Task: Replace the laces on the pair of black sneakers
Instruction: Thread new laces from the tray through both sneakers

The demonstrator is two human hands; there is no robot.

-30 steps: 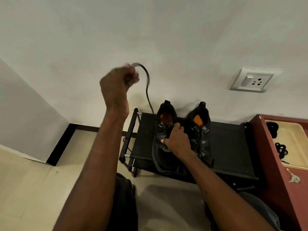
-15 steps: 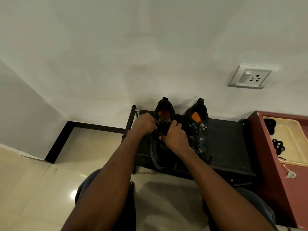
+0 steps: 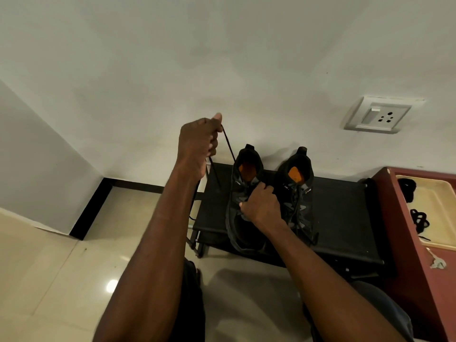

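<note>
Left hand (image 3: 197, 141) raised, pinching thin black lace (image 3: 228, 144); right hand (image 3: 260, 206) gripping left black sneaker (image 3: 243, 201).

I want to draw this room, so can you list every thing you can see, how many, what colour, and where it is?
sneakers: two, black with orange insoles, side by side on the rack
lace: one, black, running from the left sneaker up to the left hand
shoe rack: one, black, against the wall
wall socket: one, white, on the wall at right
cabinet: one, dark red, right of the rack
tray: one, cream, on the cabinet
lace bundles: two, black, in the tray
left hand: grips the lace, raised
right hand: holds the left sneaker
</note>
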